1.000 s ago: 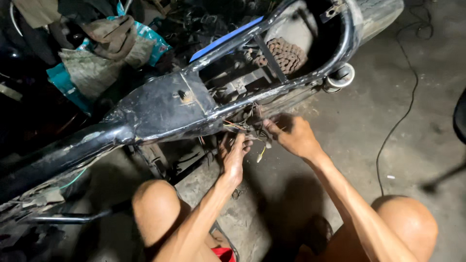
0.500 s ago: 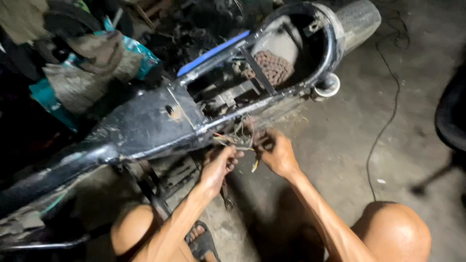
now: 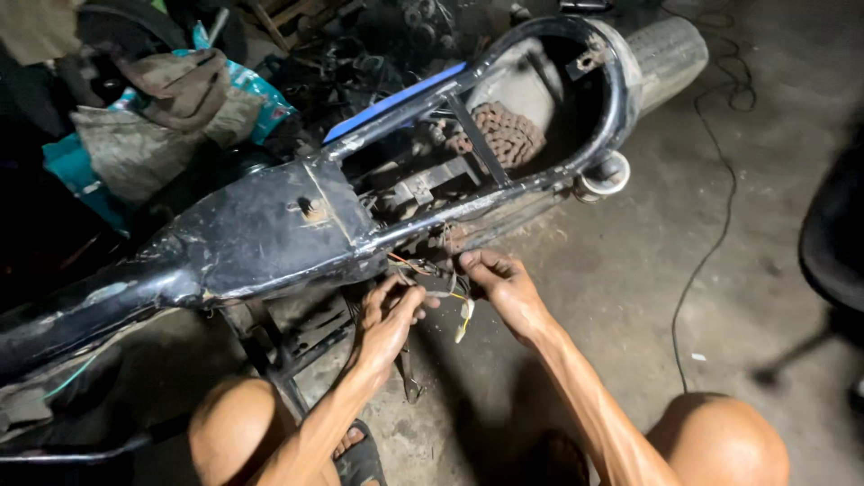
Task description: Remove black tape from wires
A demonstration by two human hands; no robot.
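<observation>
While both hands stay at wire bundle (image 3: 432,274) under frame (image 3: 270,234), left hand (image 3: 389,319) fingers curl on wires, right hand (image 3: 506,286) pinches.

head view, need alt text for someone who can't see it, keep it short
Seen from above, a crouching person's left hand and right hand work a bundle of coloured wires under a stripped black motorcycle frame. A rusty chain lies inside the frame, and a thin cable trails across the concrete floor.
</observation>
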